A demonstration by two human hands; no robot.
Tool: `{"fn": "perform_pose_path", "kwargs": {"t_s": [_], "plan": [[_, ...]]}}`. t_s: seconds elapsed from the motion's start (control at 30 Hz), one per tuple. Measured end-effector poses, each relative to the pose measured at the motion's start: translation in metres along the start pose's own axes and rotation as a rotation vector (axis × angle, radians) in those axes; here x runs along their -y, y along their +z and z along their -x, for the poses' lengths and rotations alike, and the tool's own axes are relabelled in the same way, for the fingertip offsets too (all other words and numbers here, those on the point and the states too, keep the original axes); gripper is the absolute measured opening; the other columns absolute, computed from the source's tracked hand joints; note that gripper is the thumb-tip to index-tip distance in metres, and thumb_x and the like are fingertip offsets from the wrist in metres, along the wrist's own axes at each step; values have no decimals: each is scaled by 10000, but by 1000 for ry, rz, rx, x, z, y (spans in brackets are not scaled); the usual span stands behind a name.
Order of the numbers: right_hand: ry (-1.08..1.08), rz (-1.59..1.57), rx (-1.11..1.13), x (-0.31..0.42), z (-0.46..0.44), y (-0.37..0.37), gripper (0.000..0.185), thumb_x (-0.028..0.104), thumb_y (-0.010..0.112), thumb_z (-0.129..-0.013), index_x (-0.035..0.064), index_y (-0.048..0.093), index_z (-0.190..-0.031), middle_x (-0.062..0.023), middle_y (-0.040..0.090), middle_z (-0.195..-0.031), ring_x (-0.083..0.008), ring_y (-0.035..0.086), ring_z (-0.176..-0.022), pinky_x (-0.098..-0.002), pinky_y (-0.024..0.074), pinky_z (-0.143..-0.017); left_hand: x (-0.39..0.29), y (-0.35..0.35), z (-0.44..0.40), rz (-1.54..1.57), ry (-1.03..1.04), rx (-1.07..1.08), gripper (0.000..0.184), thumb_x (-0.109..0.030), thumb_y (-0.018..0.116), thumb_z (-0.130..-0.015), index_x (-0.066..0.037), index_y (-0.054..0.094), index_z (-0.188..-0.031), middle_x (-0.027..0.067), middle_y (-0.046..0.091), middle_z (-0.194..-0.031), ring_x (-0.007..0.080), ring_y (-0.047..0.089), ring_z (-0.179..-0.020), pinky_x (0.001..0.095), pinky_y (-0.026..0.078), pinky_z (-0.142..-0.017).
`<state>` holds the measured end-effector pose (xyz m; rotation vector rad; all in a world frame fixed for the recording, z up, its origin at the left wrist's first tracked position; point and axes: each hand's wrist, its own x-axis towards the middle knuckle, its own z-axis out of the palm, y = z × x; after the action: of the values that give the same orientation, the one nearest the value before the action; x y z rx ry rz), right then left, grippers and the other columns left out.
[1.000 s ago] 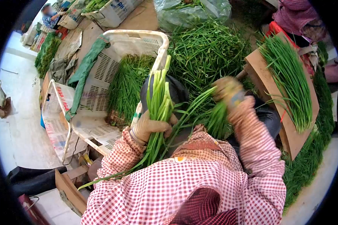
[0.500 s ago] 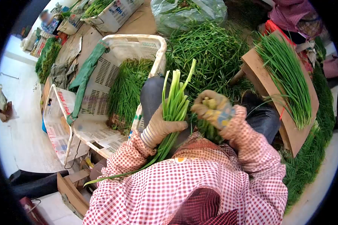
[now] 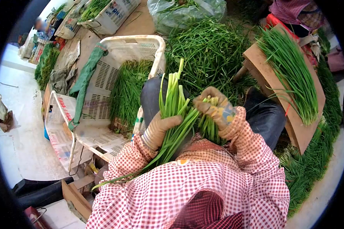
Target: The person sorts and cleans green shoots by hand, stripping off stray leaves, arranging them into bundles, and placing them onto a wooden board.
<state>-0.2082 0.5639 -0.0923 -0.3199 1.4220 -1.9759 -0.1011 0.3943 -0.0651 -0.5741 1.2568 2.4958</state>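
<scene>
My gloved left hand (image 3: 160, 131) is wrapped round a bunch of green chives (image 3: 174, 100), pale cut ends pointing up and leaf tips trailing down over my lap. Close beside it, my gloved right hand (image 3: 215, 108) is closed round a second bunch of chives (image 3: 208, 129). Stem ends show at the top of that fist, and green hangs below it. A leaf or stem from the left bunch reaches across toward the right hand; whether the fingers pinch it I cannot tell. Beyond my knees lies a loose heap of chives (image 3: 208, 49).
On the left stands a white plastic crate (image 3: 97, 82) with chives inside and a green cloth strip (image 3: 84, 86) over its side. A cardboard-topped stand (image 3: 263, 72) at right bears long chives (image 3: 290, 72). Behind are a clear plastic bag (image 3: 183, 19), another crate (image 3: 114, 17) and a person (image 3: 44, 30).
My left thumb has lifted slightly and the left bunch has spread toward the right hand. My right hand has shifted a little left. The whole view has tilted slightly.
</scene>
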Motion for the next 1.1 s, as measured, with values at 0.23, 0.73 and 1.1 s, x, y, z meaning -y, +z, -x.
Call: {"fn": "perform_pose_path", "kwargs": {"t_s": [0.23,0.73,1.1], "plan": [[49,366,23,7,-3,2,372,232,757,-710,26,553,-944,-7,557,-735,-90,511,-648,-253,446,-589,9,3,-12,-177,34,-42,483,-108,673,-789,-1,505,-1230,65,600,-1101,159,581,-966,296,471,-854],[87,69,79,8,-7,-8,410,212,749,-757,17,542,-1051,-24,590,-852,-85,547,-741,-239,467,-655,3,10,-12,-241,-82,107,569,-163,666,-823,-22,415,-1313,64,549,-1167,159,522,-1058,306,427,-931],[55,-225,-49,1,-1,-18,271,211,701,-809,59,531,-957,-2,589,-865,-86,564,-783,-234,464,-687,6,-4,-13,-190,75,-54,598,-240,628,-869,25,367,-1336,103,533,-1211,173,515,-1083,315,423,-938]]}}
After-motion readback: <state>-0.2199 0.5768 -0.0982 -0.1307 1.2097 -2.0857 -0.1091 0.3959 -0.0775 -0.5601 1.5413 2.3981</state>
